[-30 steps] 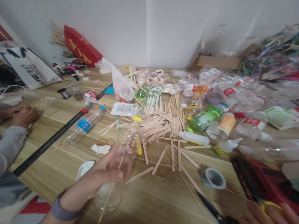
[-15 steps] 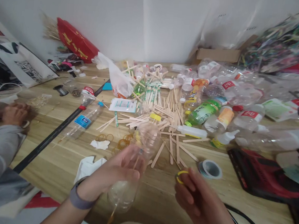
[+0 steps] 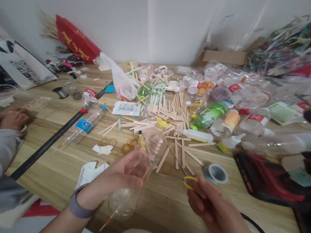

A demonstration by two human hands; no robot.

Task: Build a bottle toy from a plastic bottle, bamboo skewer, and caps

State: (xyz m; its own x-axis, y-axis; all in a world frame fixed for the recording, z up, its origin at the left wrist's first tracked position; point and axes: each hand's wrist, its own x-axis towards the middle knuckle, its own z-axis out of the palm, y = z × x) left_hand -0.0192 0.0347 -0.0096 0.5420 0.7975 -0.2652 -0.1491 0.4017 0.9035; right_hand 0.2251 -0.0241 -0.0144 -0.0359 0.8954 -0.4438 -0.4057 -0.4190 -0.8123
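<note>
Wrapped around the middle of a clear plastic bottle (image 3: 153,145) with a yellow cap (image 3: 161,123) is my left hand (image 3: 125,177). The bottle lies tilted, cap end away from me. A thin stick (image 3: 106,223) with an orange-brown band near its tip sticks out at the bottle's near end. My right hand (image 3: 208,203) pinches a yellow ring (image 3: 190,182), possibly a bottle-cap ring, between thumb and fingers, apart from the bottle. Wooden craft sticks (image 3: 179,156) and a spool of wire (image 3: 216,173) lie beyond my right hand.
Plastic bottles (image 3: 212,115) crowd the right back. Brown rubber bands (image 3: 127,146) lie left of my bottle, near a bottle with a blue label (image 3: 83,125). A red-and-black tool case (image 3: 266,182) stands right. Another person's hands (image 3: 14,118) rest at the left.
My right hand has shifted slightly right and turned, showing more of the yellow ring. My left hand still grips the bottle, its near end a little farther left. The view has shifted slightly.
</note>
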